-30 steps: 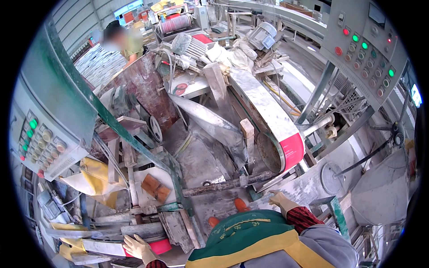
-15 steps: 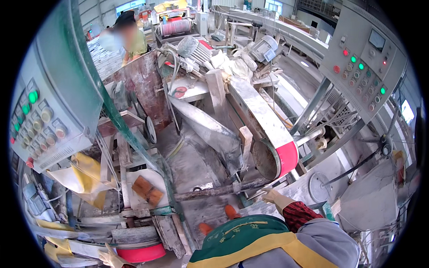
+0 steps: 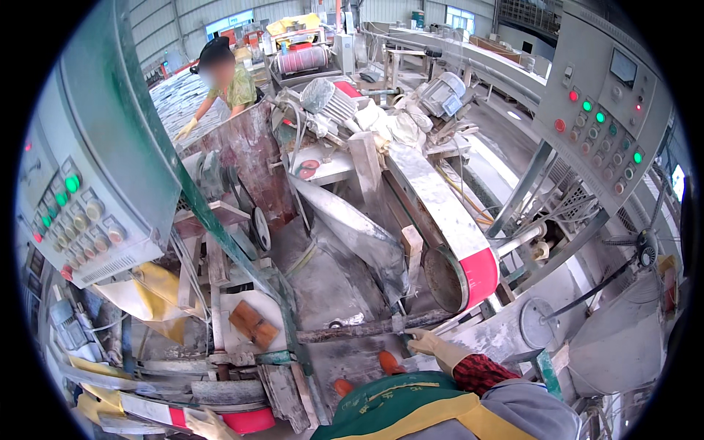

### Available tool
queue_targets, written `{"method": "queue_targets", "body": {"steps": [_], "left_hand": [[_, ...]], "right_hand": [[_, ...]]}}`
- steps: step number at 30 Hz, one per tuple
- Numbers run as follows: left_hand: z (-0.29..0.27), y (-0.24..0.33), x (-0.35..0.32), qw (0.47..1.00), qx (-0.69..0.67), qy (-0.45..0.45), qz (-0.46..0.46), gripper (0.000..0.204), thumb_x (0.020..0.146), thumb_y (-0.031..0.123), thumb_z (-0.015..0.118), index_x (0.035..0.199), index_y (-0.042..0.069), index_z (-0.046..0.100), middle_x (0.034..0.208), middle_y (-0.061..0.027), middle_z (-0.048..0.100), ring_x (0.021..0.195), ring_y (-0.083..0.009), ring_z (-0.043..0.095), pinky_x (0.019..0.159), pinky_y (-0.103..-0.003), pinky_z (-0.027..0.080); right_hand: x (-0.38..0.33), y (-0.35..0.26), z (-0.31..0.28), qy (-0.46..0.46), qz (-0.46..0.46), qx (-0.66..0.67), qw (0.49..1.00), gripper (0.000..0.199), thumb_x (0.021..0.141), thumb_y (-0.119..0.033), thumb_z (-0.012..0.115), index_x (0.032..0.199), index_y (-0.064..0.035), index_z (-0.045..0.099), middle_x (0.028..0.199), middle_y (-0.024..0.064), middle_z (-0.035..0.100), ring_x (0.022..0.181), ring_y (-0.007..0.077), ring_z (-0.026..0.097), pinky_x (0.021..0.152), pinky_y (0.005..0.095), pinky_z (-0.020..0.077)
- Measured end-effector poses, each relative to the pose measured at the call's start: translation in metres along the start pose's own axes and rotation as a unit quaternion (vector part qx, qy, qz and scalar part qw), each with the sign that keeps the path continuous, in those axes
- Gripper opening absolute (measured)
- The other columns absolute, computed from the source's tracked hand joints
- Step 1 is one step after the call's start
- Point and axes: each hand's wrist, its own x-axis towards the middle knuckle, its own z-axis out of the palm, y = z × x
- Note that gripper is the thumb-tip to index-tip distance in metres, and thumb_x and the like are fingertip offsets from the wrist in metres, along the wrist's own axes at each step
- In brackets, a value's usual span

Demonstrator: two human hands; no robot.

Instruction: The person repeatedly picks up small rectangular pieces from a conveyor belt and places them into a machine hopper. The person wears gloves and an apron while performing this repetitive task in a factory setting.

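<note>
At the lower left, my left hand (image 3: 210,424) in a pale glove lies across the front of a belt cover (image 3: 147,408), white with a red end (image 3: 249,421). Its fingers look stretched out, partly cut off by the picture's lower rim. My right hand (image 3: 438,347), gloved too, reaches in from the lower right below a red-checked cuff. The fingers point left, close to the end of a worn horizontal pole (image 3: 359,329); whether they touch it I cannot tell. Ahead of this hand stands a larger belt guard (image 3: 433,198) with a red rounded end (image 3: 480,277).
Button panels flank me: a control cabinet (image 3: 95,213) left and a control box (image 3: 598,110) right. A co-worker (image 3: 236,84) leans over a surface at the far left. A wooden block (image 3: 254,325), a motor (image 3: 328,100) and a fan (image 3: 645,249) are around.
My left hand has shifted right onto the red part of the lower belt cover. My right hand stays near the pole's end. The co-worker's arm now stretches left. The view has tilted slightly.
</note>
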Motion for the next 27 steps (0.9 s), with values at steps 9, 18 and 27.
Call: {"method": "queue_targets", "body": {"steps": [9, 18, 27], "left_hand": [[-0.022, 0.021, -0.109, 0.934, -0.312, -0.163, 0.057, 0.055, 0.073, 0.02, 0.073, 0.122, 0.005, 0.052, 0.114, -0.0178, 0.055, 0.105, -0.0352, 0.054, 0.083, -0.049, 0.047], [-0.049, 0.318, -0.267, 0.67, -0.325, -0.417, 0.521, 0.071, 0.064, 0.011, 0.073, 0.128, -0.001, 0.043, 0.133, -0.0224, 0.041, 0.125, -0.0352, 0.039, 0.104, -0.038, 0.032], [-0.068, 0.366, -0.296, 0.465, -0.279, -0.538, 0.645, 0.071, 0.068, 0.014, 0.076, 0.131, 0.003, 0.043, 0.138, -0.0233, 0.037, 0.13, -0.0354, 0.035, 0.106, -0.038, 0.03]], "right_hand": [[0.023, 0.016, 0.028, -0.045, -0.081, 0.141, 0.986, 0.05, 0.084, -0.012, 0.054, 0.133, -0.0092, 0.044, 0.079, 0.0098, 0.064, 0.061, 0.0138, 0.058, 0.054, 0.0271, 0.0478], [-0.057, -0.142, 0.054, -0.055, -0.1, 0.27, 0.956, 0.067, 0.085, -0.006, 0.056, 0.143, -0.0113, 0.024, 0.108, 0.0121, 0.061, 0.094, 0.0186, 0.06, 0.082, 0.0299, 0.0493], [-0.046, -0.102, -0.085, 0.415, -0.262, 0.402, 0.773, 0.079, 0.075, 0.01, 0.051, 0.144, -0.0062, 0.015, 0.129, 0.0133, 0.046, 0.117, 0.0219, 0.047, 0.099, 0.0312, 0.0388]]}}
